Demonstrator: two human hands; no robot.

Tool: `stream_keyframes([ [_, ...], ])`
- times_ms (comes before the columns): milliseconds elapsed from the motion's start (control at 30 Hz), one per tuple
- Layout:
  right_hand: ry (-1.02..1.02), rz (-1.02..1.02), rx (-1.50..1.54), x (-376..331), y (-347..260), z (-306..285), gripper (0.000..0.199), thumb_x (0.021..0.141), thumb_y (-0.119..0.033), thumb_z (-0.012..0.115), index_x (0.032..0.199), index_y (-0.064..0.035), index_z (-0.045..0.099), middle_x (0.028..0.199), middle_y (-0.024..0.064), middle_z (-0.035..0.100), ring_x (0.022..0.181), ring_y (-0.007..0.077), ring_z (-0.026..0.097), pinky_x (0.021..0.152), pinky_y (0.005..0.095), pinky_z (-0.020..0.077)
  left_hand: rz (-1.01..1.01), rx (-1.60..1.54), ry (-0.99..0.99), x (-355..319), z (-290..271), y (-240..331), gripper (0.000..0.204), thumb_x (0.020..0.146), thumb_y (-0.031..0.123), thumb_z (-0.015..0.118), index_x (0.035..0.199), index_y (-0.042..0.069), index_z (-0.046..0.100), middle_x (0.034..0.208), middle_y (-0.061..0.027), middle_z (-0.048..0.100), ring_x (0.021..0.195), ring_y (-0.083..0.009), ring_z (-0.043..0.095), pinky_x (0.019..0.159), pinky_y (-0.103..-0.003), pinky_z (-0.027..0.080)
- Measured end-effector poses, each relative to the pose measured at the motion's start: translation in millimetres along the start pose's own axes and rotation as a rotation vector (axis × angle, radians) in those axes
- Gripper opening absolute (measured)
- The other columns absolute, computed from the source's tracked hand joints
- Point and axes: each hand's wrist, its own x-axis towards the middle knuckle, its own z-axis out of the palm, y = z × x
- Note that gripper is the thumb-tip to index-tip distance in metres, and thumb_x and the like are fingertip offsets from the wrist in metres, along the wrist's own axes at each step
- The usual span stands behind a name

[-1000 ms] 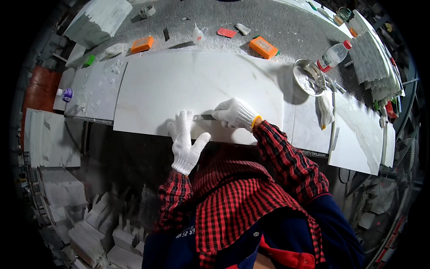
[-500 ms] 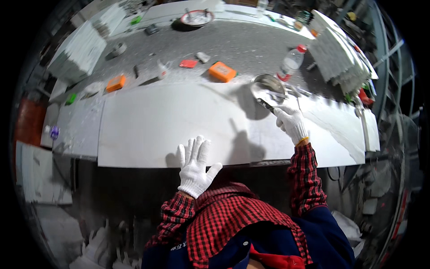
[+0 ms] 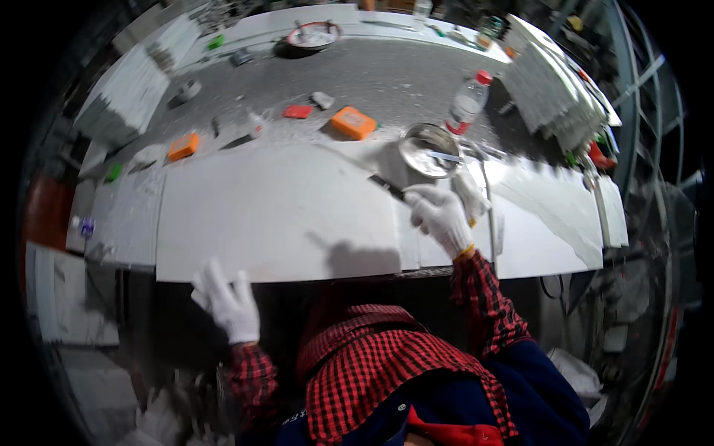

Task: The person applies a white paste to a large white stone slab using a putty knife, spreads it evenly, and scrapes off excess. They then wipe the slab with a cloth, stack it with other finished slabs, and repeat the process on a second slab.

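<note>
My right hand, in a white knitted glove, is closed round a dark slim tool, whose exact kind I cannot make out. It is over the right part of a large white panel, just below a metal bowl. White paste and a pale stick-like thing are in the bowl. Beside the right glove is a blurred white glove-like shape. My left hand, gloved too, is at the panel's front edge. Its fingers are stretched out, smeared by motion, and it holds nothing.
A red-capped bottle stands behind the bowl. Orange boxes, a red piece and a small white bottle are beyond the panel. Stacks of white slabs flank the table; a red-rimmed basin sits far back.
My left hand has moved left along the panel's front edge. The right hand has drawn the dark tool leftward and nearer, away from the bowl. The view has shifted slightly.
</note>
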Motion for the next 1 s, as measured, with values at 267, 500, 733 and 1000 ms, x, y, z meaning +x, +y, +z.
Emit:
stream_keyframes([
  [267, -0.438, 0.139, 0.159, -48, -25, 122, 0.034, 0.096, -0.024, 0.063, 0.115, 0.0040, 0.068, 0.067, 0.0052, 0.064, 0.053, 0.0078, 0.053, 0.049, 0.0224, 0.0440, 0.570, -0.317, 0.014, 5, -13, 80, 0.062, 0.091, 0.030, 0.067, 0.144, 0.005, 0.047, 0.143, -0.0165, 0.054, 0.142, -0.0464, 0.035, 0.119, -0.060, 0.019],
  [500, -0.343, 0.161, 0.255, -53, -8, 139, 0.032, 0.097, -0.024, 0.064, 0.114, 0.0022, 0.069, 0.068, 0.0065, 0.066, 0.053, 0.0083, 0.056, 0.049, 0.0226, 0.0462, 0.326, -0.683, -0.107, -8, -20, 58, 0.032, 0.093, 0.015, 0.058, 0.122, 0.003, 0.066, 0.118, -0.0133, 0.070, 0.121, -0.0364, 0.059, 0.117, -0.054, 0.028],
  [733, -0.191, 0.057, 0.367, -55, -9, 150, 0.034, 0.099, -0.024, 0.060, 0.118, 0.0039, 0.065, 0.070, 0.0064, 0.065, 0.053, 0.0072, 0.055, 0.050, 0.0207, 0.0446, -0.380, -1.241, -0.368, -28, -20, 61, 0.032, 0.100, 0.014, 0.056, 0.125, -0.006, 0.063, 0.097, -0.0135, 0.073, 0.088, -0.0162, 0.069, 0.087, -0.029, 0.054],
  [1000, -0.284, -0.121, 0.210, -87, 1, 151, 0.037, 0.097, -0.009, 0.059, 0.134, -0.0048, 0.061, 0.094, 0.0077, 0.074, 0.070, 0.0084, 0.065, 0.068, 0.0248, 0.0550, -0.591, -1.646, -0.874, -20, -14, 92, 0.042, 0.106, 0.025, 0.049, 0.137, -0.003, 0.049, 0.116, -0.0090, 0.063, 0.102, -0.0152, 0.062, 0.091, -0.029, 0.050],
])
